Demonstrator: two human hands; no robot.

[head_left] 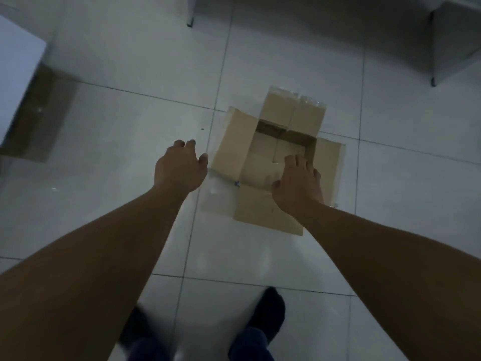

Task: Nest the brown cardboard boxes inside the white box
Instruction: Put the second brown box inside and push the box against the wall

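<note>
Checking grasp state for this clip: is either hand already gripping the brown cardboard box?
No. Both the left hand and right hand are open with spread fingers above the brown cardboard box, closed on nothing.

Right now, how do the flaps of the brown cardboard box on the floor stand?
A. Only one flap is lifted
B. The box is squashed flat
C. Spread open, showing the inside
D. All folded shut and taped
C: the brown cardboard box sits on the tiled floor with flaps splayed outward on all sides, its inner bottom showing, while the left hand and right hand reach toward it, both empty.
</note>
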